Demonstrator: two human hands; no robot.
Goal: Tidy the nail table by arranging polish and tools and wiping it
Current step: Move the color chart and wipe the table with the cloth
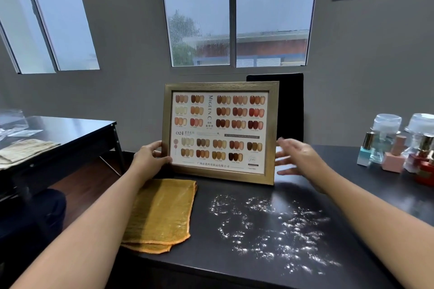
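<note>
1. Two bare hands reach forward over a dark, matte black table (305,253), one on either side of a gold-coloured wooden picture frame holding a nail colour swatch chart (219,132).
2. The frame stands upright near the far edge of the table, tilted slightly, its lower edge resting on the tabletop and a black chair back (290,105) behind it.
3. The left hand (151,156) grips the frame's lower left side, thumb on the front face and fingers curled around the edge.
4. The right hand (299,157) is open with fingers spread, just beside the frame's right edge; it is motion-blurred, so whether the fingertips touch the frame cannot be told.
5. A folded mustard-yellow cloth with orange stitched edges (162,213) lies flat on the table in front of the frame's left corner, partly under the left forearm.
6. A scatter of white powdery flecks (270,227) covers the tabletop to the right of the cloth, between the two arms.
7. At the far right of the table stands a cluster of nail polish bottles (397,155), pink, teal and red, with two clear pump dispensers (385,134) behind them.
8. A second dark table (70,129) to the left carries a pale folded cloth (25,151).
</note>
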